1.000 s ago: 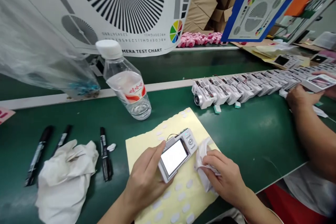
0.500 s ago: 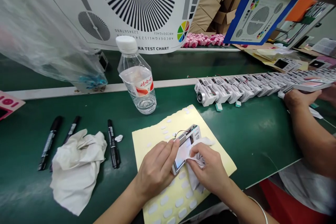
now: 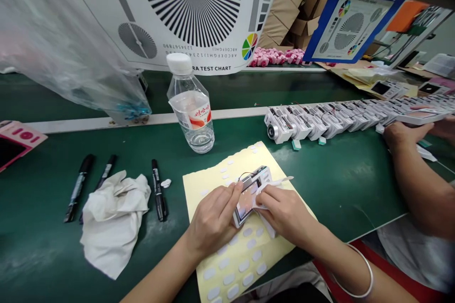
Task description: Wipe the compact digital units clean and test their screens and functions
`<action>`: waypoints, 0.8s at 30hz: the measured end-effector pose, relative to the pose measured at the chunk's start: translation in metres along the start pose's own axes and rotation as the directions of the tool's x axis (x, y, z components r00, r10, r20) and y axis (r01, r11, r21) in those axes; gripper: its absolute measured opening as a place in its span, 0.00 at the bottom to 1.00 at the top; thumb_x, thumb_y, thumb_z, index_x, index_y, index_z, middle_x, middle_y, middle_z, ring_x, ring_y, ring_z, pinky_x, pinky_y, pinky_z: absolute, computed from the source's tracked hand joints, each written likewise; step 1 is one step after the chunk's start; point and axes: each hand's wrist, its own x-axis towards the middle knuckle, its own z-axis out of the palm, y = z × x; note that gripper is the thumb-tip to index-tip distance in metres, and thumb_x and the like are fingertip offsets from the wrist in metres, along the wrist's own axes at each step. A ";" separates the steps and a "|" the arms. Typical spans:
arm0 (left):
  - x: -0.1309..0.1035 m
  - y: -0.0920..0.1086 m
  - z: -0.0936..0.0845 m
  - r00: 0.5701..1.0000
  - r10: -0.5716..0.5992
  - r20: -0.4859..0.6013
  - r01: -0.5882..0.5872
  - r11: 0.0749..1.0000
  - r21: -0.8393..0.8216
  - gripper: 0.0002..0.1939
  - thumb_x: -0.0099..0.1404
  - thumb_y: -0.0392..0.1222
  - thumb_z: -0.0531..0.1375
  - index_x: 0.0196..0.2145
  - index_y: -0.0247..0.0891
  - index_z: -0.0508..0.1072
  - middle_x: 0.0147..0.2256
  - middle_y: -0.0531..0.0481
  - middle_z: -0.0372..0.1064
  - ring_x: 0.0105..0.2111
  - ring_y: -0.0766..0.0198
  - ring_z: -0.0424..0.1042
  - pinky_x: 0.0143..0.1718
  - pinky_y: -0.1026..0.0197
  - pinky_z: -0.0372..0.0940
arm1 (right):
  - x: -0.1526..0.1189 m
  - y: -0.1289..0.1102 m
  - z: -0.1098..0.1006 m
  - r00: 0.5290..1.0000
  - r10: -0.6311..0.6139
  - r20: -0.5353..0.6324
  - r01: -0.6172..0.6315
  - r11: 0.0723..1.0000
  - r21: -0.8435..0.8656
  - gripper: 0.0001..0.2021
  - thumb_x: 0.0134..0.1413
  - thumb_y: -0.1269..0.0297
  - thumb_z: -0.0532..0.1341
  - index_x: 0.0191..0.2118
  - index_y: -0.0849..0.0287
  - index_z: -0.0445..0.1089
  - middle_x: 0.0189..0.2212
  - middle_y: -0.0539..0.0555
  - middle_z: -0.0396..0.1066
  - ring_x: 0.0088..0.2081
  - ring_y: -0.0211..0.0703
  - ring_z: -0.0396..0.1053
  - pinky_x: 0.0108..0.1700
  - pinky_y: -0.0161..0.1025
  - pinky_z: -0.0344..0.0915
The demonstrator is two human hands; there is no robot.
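My left hand grips a small white digital camera by its left end, screen facing up toward me. A thin wire and bare circuit parts show along its open top edge. My right hand is closed on a white cloth and presses it against the right part of the screen, which is lit. Beneath both hands lies a yellow backing sheet carrying rows of white oval stickers.
A plastic bottle stands behind the sheet. Left lie a crumpled cloth, black markers and a pink camera. A row of white cameras runs right, toward a co-worker's arm. A test chart hangs above.
My right hand has shifted the cloth slightly over the screen, whose picture has turned from pale to pinkish-brown. My view has turned slightly left. My left hand keeps its hold.
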 end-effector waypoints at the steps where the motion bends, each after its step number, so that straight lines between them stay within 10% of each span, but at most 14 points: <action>1: 0.000 0.000 0.000 1.000 -0.004 0.003 0.004 1.000 -0.003 0.33 0.61 0.37 0.55 0.61 0.26 0.46 0.36 0.36 0.73 0.36 0.55 0.72 0.36 0.56 0.71 | 0.002 0.000 -0.002 1.000 -0.025 0.009 0.025 0.999 -0.033 0.11 0.58 0.72 0.50 0.26 0.60 0.63 0.22 0.51 0.65 0.22 0.37 0.61 0.23 0.35 0.50; 18: -0.004 -0.001 0.002 1.000 -0.013 -0.017 0.012 1.000 -0.006 0.34 0.58 0.34 0.56 0.59 0.26 0.49 0.37 0.34 0.72 0.34 0.54 0.72 0.34 0.56 0.70 | 0.009 -0.003 -0.008 0.991 -0.091 0.096 0.104 0.985 -0.139 0.10 0.56 0.75 0.51 0.25 0.60 0.62 0.21 0.50 0.64 0.21 0.37 0.58 0.23 0.37 0.48; 24: -0.004 -0.002 0.001 0.999 -0.049 -0.006 0.049 0.999 -0.013 0.33 0.61 0.41 0.55 0.60 0.29 0.48 0.37 0.36 0.72 0.35 0.55 0.73 0.35 0.57 0.70 | 0.016 -0.009 -0.010 0.996 -0.078 0.033 0.074 0.991 0.113 0.06 0.55 0.72 0.55 0.27 0.60 0.63 0.23 0.51 0.66 0.23 0.36 0.62 0.23 0.34 0.52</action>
